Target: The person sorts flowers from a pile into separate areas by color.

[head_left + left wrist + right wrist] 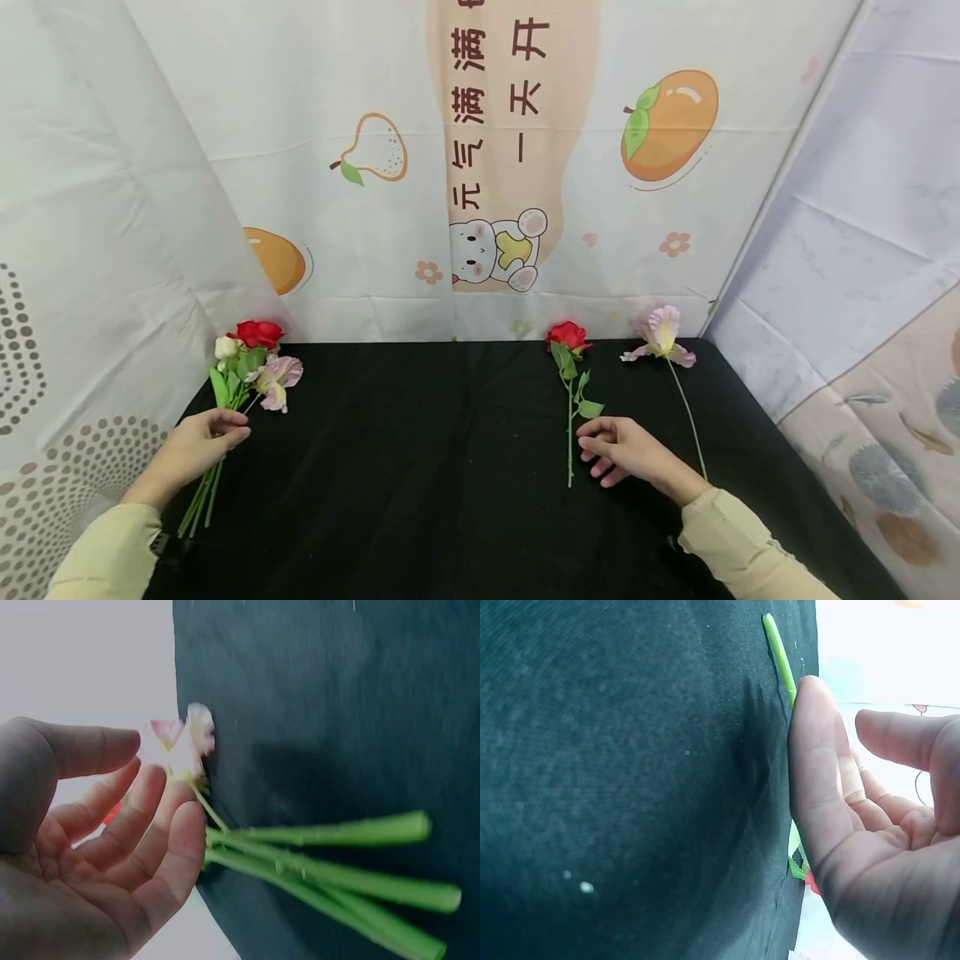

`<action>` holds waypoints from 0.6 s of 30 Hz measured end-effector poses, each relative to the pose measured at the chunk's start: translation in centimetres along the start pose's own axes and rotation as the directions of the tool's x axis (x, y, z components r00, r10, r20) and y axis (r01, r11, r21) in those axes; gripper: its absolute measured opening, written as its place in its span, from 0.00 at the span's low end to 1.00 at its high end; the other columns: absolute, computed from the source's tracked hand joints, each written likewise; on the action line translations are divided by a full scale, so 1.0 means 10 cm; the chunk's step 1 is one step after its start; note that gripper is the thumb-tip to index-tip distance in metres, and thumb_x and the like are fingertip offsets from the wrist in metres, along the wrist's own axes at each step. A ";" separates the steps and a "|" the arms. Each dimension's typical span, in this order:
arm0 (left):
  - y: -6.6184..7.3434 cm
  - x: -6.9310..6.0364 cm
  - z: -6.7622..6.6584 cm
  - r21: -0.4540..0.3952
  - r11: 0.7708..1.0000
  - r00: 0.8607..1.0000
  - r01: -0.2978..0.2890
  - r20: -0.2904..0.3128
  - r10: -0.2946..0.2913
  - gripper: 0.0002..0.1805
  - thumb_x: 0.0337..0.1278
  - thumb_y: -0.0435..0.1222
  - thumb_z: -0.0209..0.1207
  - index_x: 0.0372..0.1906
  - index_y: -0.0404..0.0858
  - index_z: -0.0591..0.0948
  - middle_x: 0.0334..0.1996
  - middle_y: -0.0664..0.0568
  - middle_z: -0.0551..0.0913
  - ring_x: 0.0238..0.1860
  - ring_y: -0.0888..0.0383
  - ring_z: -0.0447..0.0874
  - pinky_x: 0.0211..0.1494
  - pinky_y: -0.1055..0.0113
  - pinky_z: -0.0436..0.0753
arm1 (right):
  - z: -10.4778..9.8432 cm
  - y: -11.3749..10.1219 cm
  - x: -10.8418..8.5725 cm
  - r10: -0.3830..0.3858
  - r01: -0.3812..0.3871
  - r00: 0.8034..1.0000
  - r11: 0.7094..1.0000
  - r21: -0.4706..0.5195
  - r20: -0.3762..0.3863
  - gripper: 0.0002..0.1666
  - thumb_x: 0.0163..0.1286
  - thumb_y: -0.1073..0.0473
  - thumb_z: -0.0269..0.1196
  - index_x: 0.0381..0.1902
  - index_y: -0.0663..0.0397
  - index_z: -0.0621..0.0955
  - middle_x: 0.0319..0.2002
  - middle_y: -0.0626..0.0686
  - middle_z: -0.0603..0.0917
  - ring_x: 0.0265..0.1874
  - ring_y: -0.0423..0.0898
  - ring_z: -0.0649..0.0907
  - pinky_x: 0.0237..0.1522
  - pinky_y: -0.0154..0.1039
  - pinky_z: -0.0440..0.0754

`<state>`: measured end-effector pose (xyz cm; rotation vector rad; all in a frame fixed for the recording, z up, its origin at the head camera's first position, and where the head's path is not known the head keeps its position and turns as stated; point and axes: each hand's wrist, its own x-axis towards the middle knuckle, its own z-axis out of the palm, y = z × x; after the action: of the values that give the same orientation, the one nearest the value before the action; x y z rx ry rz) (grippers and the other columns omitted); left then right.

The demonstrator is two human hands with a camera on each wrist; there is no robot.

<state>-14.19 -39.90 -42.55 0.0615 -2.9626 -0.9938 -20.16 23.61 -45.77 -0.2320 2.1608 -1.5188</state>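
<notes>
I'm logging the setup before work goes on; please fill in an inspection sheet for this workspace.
Surface: black cloth, lightly creased.
Job's things: flower bunch with red, white and pink blooms at the left edge; single red rose right of centre; single pink flower farther right.
Clutter: a pale speck on the cloth.
Left hand: over the bunch's stems, fingers loosely bent; contact unclear.
Right hand: beside the rose's stem, thumb apart from fingers; contact unclear.
Cables: nothing seen.
Surroundings: white fruit-print curtain behind; dotted drape left; patterned drape right.
</notes>
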 end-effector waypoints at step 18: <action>-0.49 0.06 -0.15 -0.149 0.957 0.968 0.250 0.071 -0.242 0.23 0.66 0.22 0.54 0.60 0.11 0.64 0.48 0.20 0.74 0.41 0.44 0.84 0.38 0.58 0.88 | 0.03 0.01 0.00 -0.008 0.008 1.000 1.000 -0.008 0.024 0.23 0.77 0.55 0.62 0.59 0.69 0.75 0.37 0.59 0.84 0.28 0.49 0.86 0.29 0.47 0.89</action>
<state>-14.62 -44.71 -44.32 0.4182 -2.9631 -1.2708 -20.04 23.38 -45.91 -0.2605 2.1506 -1.5047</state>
